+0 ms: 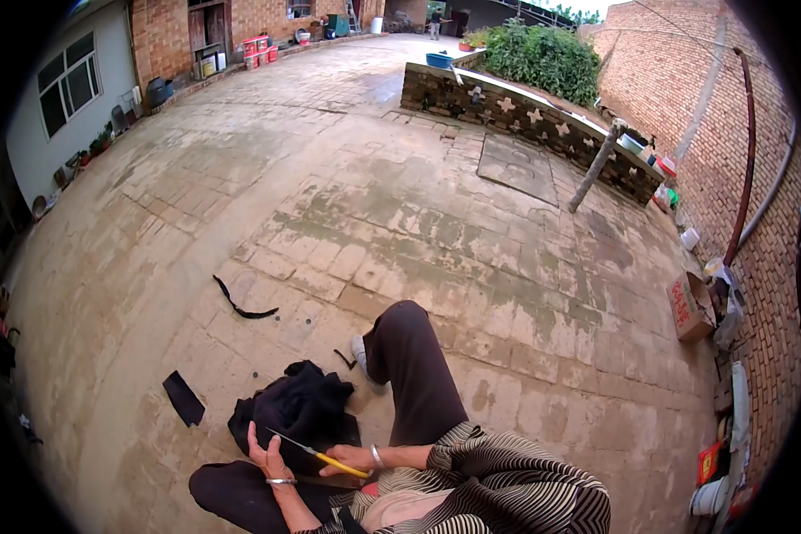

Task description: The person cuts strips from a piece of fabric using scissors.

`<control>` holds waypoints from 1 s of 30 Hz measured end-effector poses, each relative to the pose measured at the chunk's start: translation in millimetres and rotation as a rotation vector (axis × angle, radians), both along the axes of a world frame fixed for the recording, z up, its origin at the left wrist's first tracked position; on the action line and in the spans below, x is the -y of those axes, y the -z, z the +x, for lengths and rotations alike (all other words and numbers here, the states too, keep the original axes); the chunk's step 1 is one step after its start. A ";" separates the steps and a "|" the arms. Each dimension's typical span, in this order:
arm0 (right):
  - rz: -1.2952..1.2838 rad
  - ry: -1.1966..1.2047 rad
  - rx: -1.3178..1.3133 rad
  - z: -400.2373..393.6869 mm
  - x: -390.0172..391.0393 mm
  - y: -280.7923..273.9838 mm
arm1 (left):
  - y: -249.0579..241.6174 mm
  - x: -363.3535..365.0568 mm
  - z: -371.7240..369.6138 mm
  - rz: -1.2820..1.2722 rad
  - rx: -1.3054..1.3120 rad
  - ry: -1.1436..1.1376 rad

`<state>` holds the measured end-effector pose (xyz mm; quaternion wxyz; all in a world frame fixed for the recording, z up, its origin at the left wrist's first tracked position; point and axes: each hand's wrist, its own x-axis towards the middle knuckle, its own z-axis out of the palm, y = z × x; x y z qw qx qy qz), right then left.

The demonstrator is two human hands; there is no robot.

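Observation:
A bunched black cloth [294, 405] lies across my lap and in front of my knees. My left hand [271, 458] is at its near edge, thumb and fingers closed on the fabric, a silver bracelet at the wrist. In my right hand [351, 457] are scissors with yellow handles [340, 465], their thin metal blades pointing left toward my left hand. The blade tips come close to the left thumb. A flat dark cloth piece [183, 398] and a curved black strip [240, 303] lie on the ground, with a small black scrap [344, 360] near my shoe.
Brick paving [329, 222] stretches ahead. To the right stand a cardboard box [691, 307] and plastic bags by a brick wall [774, 267]. A leaning post [594, 167] stands near a low decorative wall [516, 111]. Far back, a person [435, 24] stands near the buildings.

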<state>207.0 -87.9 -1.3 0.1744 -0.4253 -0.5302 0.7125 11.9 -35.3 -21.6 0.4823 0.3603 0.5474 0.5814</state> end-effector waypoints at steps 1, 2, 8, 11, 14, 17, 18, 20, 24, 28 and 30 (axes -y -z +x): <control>0.003 0.003 0.000 -0.4 0.2 1.6 | -2.3 0.5 0.9 0.006 -0.024 -0.007; 0.002 0.003 -0.001 -0.4 0.2 2.1 | -4.0 0.8 1.6 0.013 -0.048 -0.013; 0.014 -0.004 -0.019 -2.0 -0.3 9.2 | 0.1 -0.1 -0.4 0.005 -0.033 -0.014; 0.008 0.007 -0.014 -1.8 -0.2 10.1 | 1.4 -0.8 -1.0 0.003 -0.038 -0.011; 0.003 -0.008 -0.001 -0.7 -0.8 6.3 | -2.2 0.2 0.8 0.008 -0.039 -0.021; -0.004 -0.007 -0.002 -0.4 -0.2 3.3 | -7.2 1.2 3.0 0.012 -0.033 -0.021; -0.004 -0.006 0.001 -0.4 -0.2 3.9 | -6.9 1.1 2.8 0.012 -0.033 -0.021; -0.004 -0.005 0.004 -0.4 -0.2 5.0 | -6.2 0.6 2.4 0.008 -0.035 -0.021; 0.009 -0.009 0.003 -0.6 -0.2 6.0 | -6.3 0.8 2.2 0.006 -0.034 -0.020; 0.002 -0.006 -0.011 -0.9 0.0 6.6 | -3.9 0.1 1.3 0.007 -0.038 -0.020; 0.008 -0.006 -0.007 -1.2 -0.2 8.3 | -3.8 0.2 1.3 0.003 -0.028 -0.019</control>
